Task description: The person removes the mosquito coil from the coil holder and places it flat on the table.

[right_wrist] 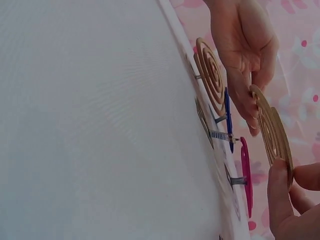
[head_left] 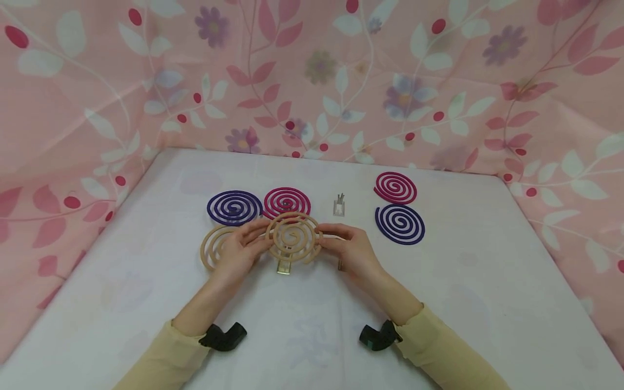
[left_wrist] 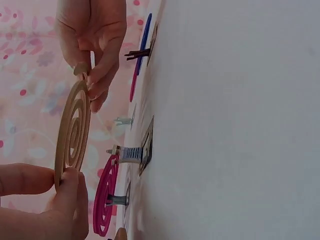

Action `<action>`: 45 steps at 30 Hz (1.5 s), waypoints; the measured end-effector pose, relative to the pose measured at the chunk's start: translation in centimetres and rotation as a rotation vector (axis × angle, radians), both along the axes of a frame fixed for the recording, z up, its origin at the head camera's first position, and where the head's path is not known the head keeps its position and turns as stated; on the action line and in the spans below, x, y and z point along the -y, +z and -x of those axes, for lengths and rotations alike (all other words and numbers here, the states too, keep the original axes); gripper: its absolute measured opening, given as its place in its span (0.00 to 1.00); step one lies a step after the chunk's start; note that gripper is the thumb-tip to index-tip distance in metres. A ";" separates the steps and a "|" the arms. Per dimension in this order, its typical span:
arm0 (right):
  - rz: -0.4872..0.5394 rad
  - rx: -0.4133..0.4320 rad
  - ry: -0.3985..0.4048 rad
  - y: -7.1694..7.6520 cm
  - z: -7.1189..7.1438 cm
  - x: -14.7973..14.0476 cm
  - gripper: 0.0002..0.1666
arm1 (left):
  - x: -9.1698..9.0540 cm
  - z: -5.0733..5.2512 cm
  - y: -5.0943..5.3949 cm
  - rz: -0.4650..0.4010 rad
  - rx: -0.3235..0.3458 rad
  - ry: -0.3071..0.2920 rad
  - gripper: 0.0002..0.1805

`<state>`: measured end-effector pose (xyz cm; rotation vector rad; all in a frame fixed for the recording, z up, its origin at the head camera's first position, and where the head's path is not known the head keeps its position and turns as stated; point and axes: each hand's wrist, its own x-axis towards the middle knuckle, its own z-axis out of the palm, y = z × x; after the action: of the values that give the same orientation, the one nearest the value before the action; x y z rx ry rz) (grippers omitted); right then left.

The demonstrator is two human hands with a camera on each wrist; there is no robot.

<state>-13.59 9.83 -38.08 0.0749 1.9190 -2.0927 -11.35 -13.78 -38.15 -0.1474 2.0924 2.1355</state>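
A tan mosquito coil (head_left: 292, 234) is held up between both hands above the table. My left hand (head_left: 235, 252) pinches its left edge with thumb and fingers, and my right hand (head_left: 355, 251) pinches the right edge. In the left wrist view the coil (left_wrist: 62, 132) stands tilted, nearly edge-on. Below it a small metal stand (head_left: 284, 266) bears nothing on its upright prongs. Another tan coil (head_left: 206, 250) sits raised on a stand, partly hidden by my left hand. Behind are a dark blue coil (head_left: 234, 208) and a magenta coil (head_left: 287, 189), also raised on stands.
A stand (head_left: 338, 208) with upright prongs is at the back middle. One more stand (head_left: 341, 266) is mostly hidden by my right hand. At the right, a magenta coil (head_left: 395, 187) and a dark blue coil (head_left: 401, 223) lie on the white tabletop (head_left: 468, 271). Floral cloth (head_left: 312, 81) hangs behind.
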 end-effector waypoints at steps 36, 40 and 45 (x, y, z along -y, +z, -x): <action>0.054 -0.049 -0.017 1.1 0.6 -12.5 0.23 | -10.0 3.3 0.9 -0.191 -0.055 -0.191 0.27; 0.111 -0.050 -0.011 1.2 1.1 -13.9 0.21 | -11.4 3.8 1.1 -0.218 -0.061 -0.195 0.26; 0.116 -0.033 -0.008 1.3 1.8 -15.1 0.23 | -13.0 4.3 1.3 -0.253 -0.063 -0.165 0.25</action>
<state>-15.44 24.92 -36.74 0.0229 1.8142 -2.2189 -15.64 -0.81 -36.82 0.1179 1.7740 2.3027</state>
